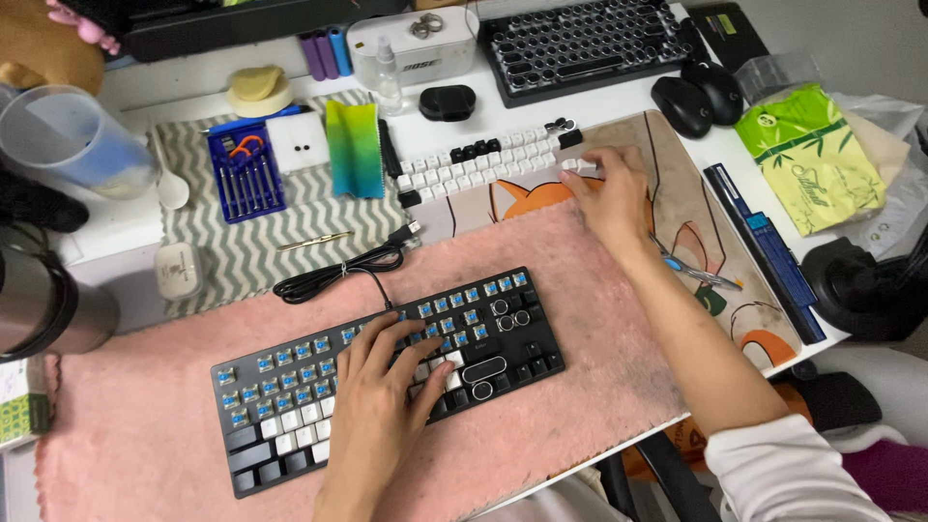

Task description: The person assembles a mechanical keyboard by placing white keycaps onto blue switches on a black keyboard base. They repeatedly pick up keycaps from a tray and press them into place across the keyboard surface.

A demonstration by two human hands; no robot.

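A black mechanical keyboard (290, 387) with bare blue switches and some white and black keycaps lies on a pink cloth (580, 290). My left hand (382, 391) rests on its middle, fingers spread over the keys and holding nothing. My right hand (611, 193) reaches to the far end of rows of loose white and black keycaps (483, 164) laid out on a patterned desk mat (696, 193). Its fingertips touch a white keycap there; whether it is pinched I cannot tell.
A black cable (333, 275) curls behind the keyboard. A blue tool kit (246, 172) and coloured cloth (354, 147) lie on a striped mat. A second round-key keyboard (580, 43), two black mice (698, 97), a keycap puller (691, 273), a green packet (822, 164) and a metal flask (43, 300) surround the work.
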